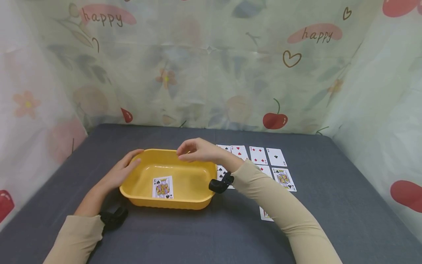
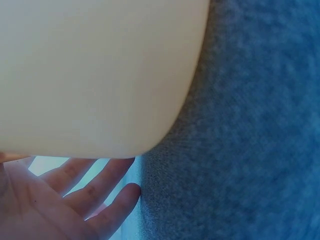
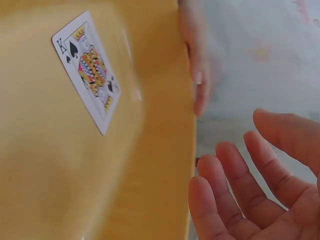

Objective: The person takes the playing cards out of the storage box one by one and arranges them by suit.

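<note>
In the head view, a yellow plastic basin [image 1: 194, 183] has a king of spades [image 1: 162, 187] lying face up on its floor, also seen in the right wrist view. Against the basin's left end rests my left hand [image 1: 120, 172], its fingers extended along the outer wall and the thumb at the rim. The left wrist view shows those fingers [image 2: 100, 192] loosely spread beside the basin. Over the far rim, right of its middle, hovers my right hand [image 1: 201, 151], fingers loosely bent. Nothing is between its fingers [image 3: 232, 165] in the right wrist view.
Face-up cards lie in rows right of the basin, including an ace of clubs [image 1: 276, 157] and a king of clubs [image 1: 284, 179]. A nearer card [image 1: 265, 215] is partly covered by the right sleeve [image 1: 280, 205]. Patterned cloth [image 1: 207, 84] hangs behind the dark table [image 1: 184, 234].
</note>
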The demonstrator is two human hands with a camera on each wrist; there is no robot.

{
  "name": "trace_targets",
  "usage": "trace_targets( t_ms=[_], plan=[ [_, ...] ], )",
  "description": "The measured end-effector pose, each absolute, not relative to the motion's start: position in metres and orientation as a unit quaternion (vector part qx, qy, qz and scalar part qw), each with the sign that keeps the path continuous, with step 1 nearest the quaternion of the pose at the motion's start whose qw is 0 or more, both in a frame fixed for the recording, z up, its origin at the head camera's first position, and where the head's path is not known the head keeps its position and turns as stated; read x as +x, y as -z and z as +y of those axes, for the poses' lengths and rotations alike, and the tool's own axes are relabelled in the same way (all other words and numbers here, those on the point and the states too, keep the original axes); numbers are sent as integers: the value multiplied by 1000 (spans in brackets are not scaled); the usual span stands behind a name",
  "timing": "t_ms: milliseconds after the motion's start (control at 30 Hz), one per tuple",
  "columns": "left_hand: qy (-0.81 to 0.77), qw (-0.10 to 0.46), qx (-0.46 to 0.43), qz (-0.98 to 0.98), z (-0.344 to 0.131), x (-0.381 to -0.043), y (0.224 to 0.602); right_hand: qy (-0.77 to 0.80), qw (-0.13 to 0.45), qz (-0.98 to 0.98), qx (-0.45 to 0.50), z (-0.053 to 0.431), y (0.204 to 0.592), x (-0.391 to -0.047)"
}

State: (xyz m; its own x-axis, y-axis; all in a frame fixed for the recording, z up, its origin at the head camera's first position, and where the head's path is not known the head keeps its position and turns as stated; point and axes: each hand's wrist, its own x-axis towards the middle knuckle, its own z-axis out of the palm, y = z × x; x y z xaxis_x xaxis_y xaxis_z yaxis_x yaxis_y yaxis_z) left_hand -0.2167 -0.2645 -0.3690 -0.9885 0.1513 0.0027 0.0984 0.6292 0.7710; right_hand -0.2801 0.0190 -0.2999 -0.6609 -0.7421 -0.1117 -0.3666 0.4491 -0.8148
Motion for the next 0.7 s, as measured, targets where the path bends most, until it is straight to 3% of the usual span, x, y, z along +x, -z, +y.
trace_targets(
  t_ms=[700],
  plan=[
    [-427,31,69,901,-264,-217,368,267,286,836,-385,-38,327,-295]
  ],
)
